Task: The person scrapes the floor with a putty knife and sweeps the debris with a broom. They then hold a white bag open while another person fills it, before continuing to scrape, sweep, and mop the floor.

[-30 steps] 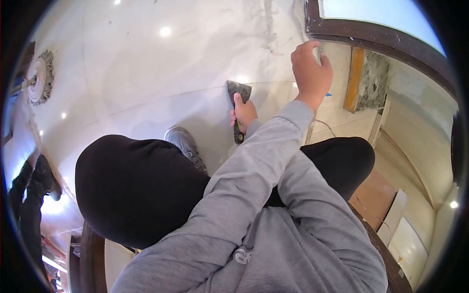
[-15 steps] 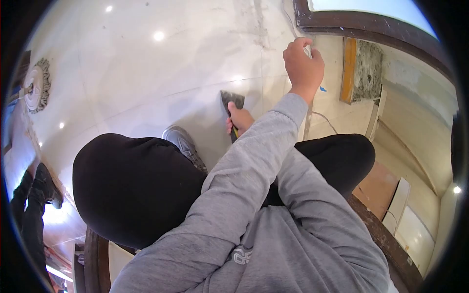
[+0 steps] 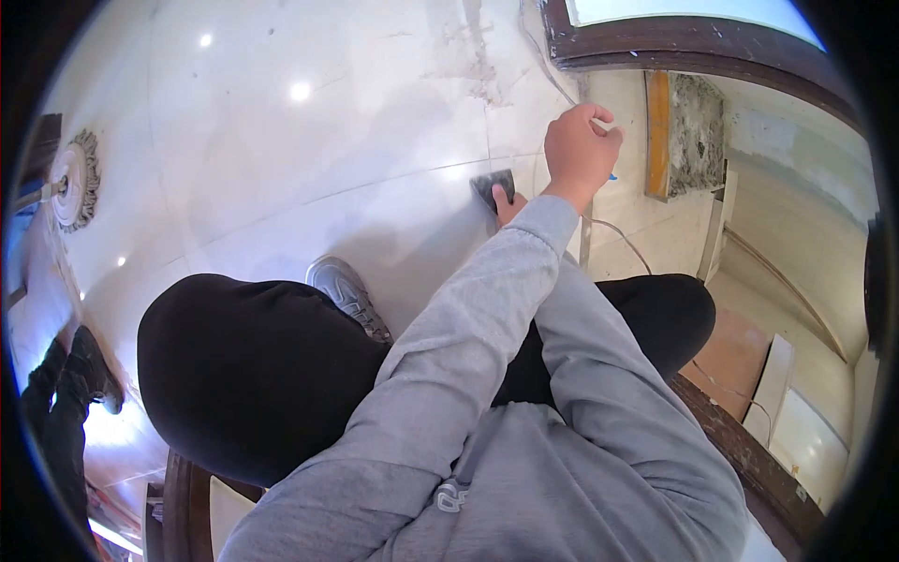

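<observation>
I am squatting on a glossy white tiled floor (image 3: 281,140). My left hand (image 3: 573,150) reaches across to the upper right, fingers pinched closed on a thin white cord (image 3: 552,80) that runs along the floor by a dark wooden frame (image 3: 674,42). My right hand (image 3: 507,203) is mostly hidden behind the left grey sleeve (image 3: 487,309). It grips a dark scraper (image 3: 491,184) whose blade lies flat against the tile, just left of the left hand.
My grey shoe (image 3: 346,290) and black-trousered knees sit below the hands. A round mop head (image 3: 70,178) lies at far left. An orange-edged board with mortar (image 3: 688,131) leans by the frame. Another person's dark legs (image 3: 66,393) are at lower left.
The right hand has slid the scraper up and to the right, close beside the left hand, and now hides behind the sleeve. The left hand stays at the cord.
</observation>
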The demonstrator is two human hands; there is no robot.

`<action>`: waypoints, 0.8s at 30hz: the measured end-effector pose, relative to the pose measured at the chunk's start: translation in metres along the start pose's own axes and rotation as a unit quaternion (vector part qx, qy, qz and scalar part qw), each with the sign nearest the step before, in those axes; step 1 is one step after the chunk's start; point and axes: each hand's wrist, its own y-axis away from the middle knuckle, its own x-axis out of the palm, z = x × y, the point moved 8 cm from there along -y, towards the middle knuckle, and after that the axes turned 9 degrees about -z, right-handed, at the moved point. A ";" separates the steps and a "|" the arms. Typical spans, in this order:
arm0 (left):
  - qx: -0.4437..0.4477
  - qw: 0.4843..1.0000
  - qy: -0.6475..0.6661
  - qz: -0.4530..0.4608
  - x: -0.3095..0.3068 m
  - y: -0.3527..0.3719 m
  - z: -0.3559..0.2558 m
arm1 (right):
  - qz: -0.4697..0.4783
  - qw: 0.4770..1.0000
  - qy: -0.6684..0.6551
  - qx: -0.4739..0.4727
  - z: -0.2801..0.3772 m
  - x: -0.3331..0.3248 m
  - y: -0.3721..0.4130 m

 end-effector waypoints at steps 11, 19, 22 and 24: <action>0.019 0.961 -0.128 -0.243 -0.065 -0.038 0.077 | 0.131 0.970 -0.193 0.067 0.073 -0.076 -0.030; -0.168 0.915 -0.252 -0.268 -0.081 -0.017 0.197 | 0.034 0.973 -0.161 -0.159 0.080 -0.071 -0.036; -0.273 0.944 -0.155 -0.101 -0.070 -0.034 0.244 | 0.038 0.979 -0.108 -0.168 0.084 -0.078 -0.015; -0.307 0.937 -0.116 -0.122 -0.068 -0.033 0.241 | 0.109 0.985 0.033 -0.130 0.086 -0.088 -0.002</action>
